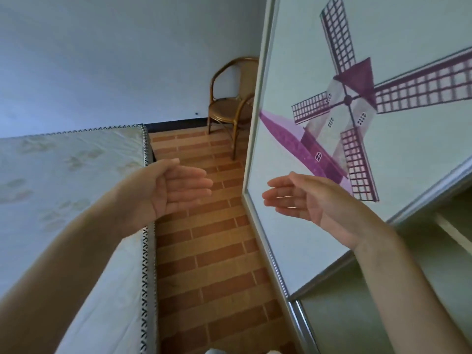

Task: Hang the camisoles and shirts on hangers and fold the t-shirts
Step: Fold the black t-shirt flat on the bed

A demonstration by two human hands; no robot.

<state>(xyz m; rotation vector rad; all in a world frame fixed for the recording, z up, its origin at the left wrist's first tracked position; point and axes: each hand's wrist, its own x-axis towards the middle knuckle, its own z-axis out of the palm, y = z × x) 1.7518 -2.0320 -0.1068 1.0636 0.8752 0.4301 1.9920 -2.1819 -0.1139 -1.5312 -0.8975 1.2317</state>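
Both arms are stretched out in front of the person, palms turned toward each other across the strip of floor. The left hand hangs over the edge of the mattress, its fingers straight and close together, holding nothing. The right hand is raised in front of the wardrobe door, fingers likewise straight and relaxed, empty — I cannot tell whether the fingertips touch the door panel or only hover before it.

None of the camisoles, shirts, t-shirts or hangers shows anywhere in view, so where they lie cannot be told from here.

The mattress runs along the left, pale with faint leaf-like prints and a black-and-white zigzag trim along its side; its top carries nothing but the pattern. The wardrobe door stands on the right, a light panel in a silvery metal frame, printed with a purple windmill. Behind its lower right edge the wardrobe's inside shows as dim greenish space with a pale shelf or rail edge — what it holds cannot be made out.

A brown rattan chair stands in the far corner against the white wall, its seat bare, on the orange brick-pattern floor.
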